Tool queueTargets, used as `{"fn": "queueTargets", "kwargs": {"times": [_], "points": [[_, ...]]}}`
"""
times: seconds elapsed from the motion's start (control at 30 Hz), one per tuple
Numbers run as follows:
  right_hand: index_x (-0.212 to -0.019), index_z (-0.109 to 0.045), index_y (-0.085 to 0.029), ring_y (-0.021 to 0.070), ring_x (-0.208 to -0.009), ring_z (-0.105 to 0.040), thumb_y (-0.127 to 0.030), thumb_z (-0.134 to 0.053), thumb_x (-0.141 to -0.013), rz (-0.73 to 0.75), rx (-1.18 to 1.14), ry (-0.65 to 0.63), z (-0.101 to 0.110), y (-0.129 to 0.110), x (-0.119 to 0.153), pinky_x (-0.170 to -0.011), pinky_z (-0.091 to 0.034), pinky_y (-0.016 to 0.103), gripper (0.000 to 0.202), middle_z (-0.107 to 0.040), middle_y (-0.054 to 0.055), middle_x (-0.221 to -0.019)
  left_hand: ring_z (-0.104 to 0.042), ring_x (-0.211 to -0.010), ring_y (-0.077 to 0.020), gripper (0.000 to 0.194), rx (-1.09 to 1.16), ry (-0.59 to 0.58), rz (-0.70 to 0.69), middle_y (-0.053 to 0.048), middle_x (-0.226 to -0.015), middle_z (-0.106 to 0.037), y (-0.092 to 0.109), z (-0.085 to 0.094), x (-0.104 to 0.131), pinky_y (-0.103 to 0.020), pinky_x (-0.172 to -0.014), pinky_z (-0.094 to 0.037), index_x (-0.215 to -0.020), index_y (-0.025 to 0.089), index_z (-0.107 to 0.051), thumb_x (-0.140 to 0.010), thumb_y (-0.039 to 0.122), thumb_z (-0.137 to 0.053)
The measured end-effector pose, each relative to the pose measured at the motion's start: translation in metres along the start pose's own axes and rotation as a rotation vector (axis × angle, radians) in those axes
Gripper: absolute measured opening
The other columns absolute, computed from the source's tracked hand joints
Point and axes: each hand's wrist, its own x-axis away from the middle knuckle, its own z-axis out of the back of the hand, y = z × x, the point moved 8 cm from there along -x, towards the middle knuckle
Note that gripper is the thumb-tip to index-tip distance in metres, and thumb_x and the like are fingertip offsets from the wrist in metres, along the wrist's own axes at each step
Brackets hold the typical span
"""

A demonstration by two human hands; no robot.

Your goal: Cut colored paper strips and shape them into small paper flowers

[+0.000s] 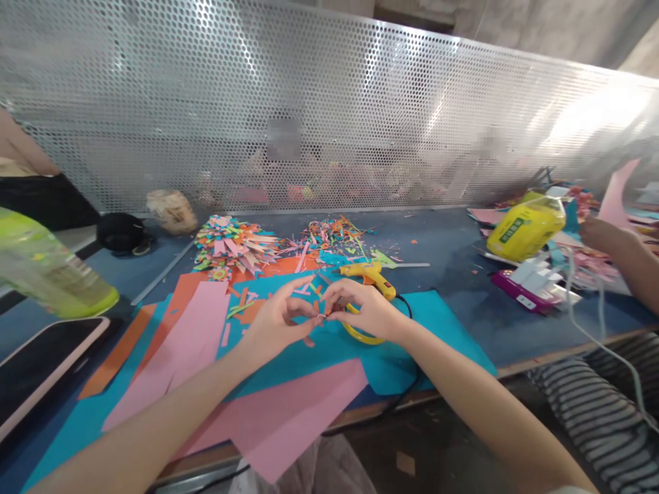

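Note:
My left hand (285, 312) and my right hand (363, 309) meet over the blue paper sheet (432, 336), thumbs and fingertips pinched together on a small paper piece (328, 311). It looks partly orange, but fingers cover most of it. Yellow-handled scissors (365, 337) show below my right hand; whether that hand touches them is unclear. Just beyond lies a yellow hot glue gun (373, 274) with a black cord. Short coloured paper strips (241, 305) are scattered left of my fingers. A layered cone of folded paper pieces (231, 247) stands behind them.
Pink sheets (288, 412) overhang the front edge. At left are a phone (41, 374) and a green-tinted bottle (51, 267). Paper scraps (334, 237) lie near the perforated metal panel (329, 103). Rightward are a power strip (525, 291), a yellow-labelled bottle (528, 226) and another person's hand (605, 237).

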Motion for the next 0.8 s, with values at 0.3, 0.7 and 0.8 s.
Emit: {"fn": "queueTargets", "kwargs": {"times": [0.3,0.7,0.8], "points": [[-0.093,-0.052,-0.019,0.0125,-0.078,-0.061,-0.015,-0.06,-0.077,0.005,-0.038,0.01,0.0,-0.003,0.0,-0.073,-0.049,0.028,0.019,-0.06,0.001,-0.082,-0.058,-0.06,-0.0138,0.067,-0.053,0.012,-0.035,0.001,-0.073,-0.058,0.003,0.0,0.001,-0.028,-0.046,-0.056,-0.127,0.019,-0.034,-0.068,0.025,-0.065],[-0.093,-0.052,-0.018,0.0126,-0.079,-0.06,-0.016,-0.059,-0.078,-0.007,-0.075,-0.012,-0.001,-0.002,0.0,-0.074,-0.049,0.028,0.017,-0.06,0.002,-0.084,-0.054,-0.043,-0.0086,0.057,-0.192,0.052,-0.072,0.001,-0.076,-0.059,0.011,0.001,0.006,-0.02,-0.034,-0.047,-0.123,0.02,-0.039,-0.071,0.023,-0.062],[-0.092,-0.052,-0.018,0.0127,-0.079,-0.06,-0.015,-0.06,-0.078,-0.006,-0.087,-0.018,-0.001,-0.003,0.0,-0.073,-0.049,0.028,0.017,-0.059,0.001,-0.083,-0.052,-0.042,-0.0083,0.058,-0.184,0.048,-0.074,0.001,-0.076,-0.059,0.012,0.001,0.007,-0.021,-0.034,-0.047,-0.124,0.021,-0.038,-0.071,0.024,-0.061]]}}
